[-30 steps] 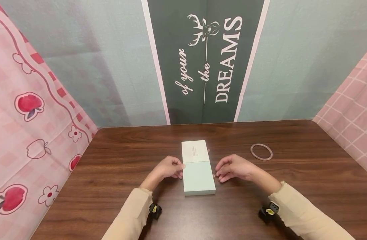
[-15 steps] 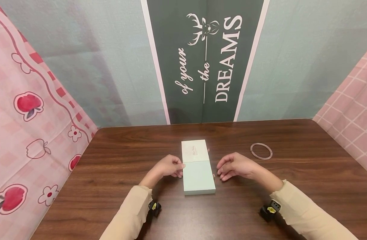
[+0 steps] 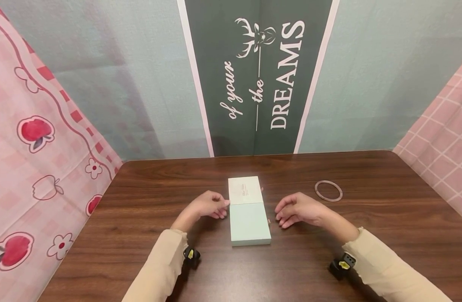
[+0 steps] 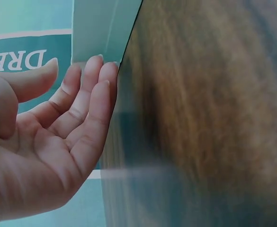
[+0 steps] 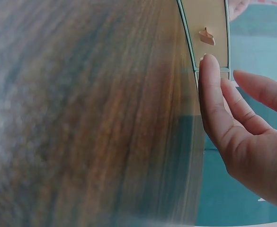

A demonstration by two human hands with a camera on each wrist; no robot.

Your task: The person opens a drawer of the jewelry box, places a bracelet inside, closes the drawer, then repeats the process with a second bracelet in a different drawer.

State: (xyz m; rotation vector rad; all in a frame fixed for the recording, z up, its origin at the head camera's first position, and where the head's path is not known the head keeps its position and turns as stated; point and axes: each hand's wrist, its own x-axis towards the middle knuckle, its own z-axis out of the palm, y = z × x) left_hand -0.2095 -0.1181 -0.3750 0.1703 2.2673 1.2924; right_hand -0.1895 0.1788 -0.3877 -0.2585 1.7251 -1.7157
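Note:
Two flat square boxes lie edge to edge on the table: a white-topped box (image 3: 245, 190) with small print behind, a mint-green box (image 3: 249, 222) in front. Each has a small ribbon tab on its right side; one ribbon tab (image 5: 207, 37) shows on a tan drawer front in the right wrist view. Just left of the boxes is my left hand (image 3: 210, 204), fingers loosely bent and holding nothing; whether a fingertip touches the box side (image 4: 94, 33), I cannot tell. My right hand (image 3: 300, 209) hovers right of the mint box, apart from it, fingers relaxed and slightly curved.
A pale pinkish bangle (image 3: 328, 191) lies flat on the brown wooden table (image 3: 170, 176), beyond my right hand. Fabric hangs behind the table, a grey-green curtain (image 3: 159, 84) with lettering, and pink patterned cloth (image 3: 45, 167) borders the left side.
My left hand has drawn back to the left, its thumb leaving the mint box's edge. The right hand has shifted slightly right, away from the box. Both boxes and the bangle stay put.

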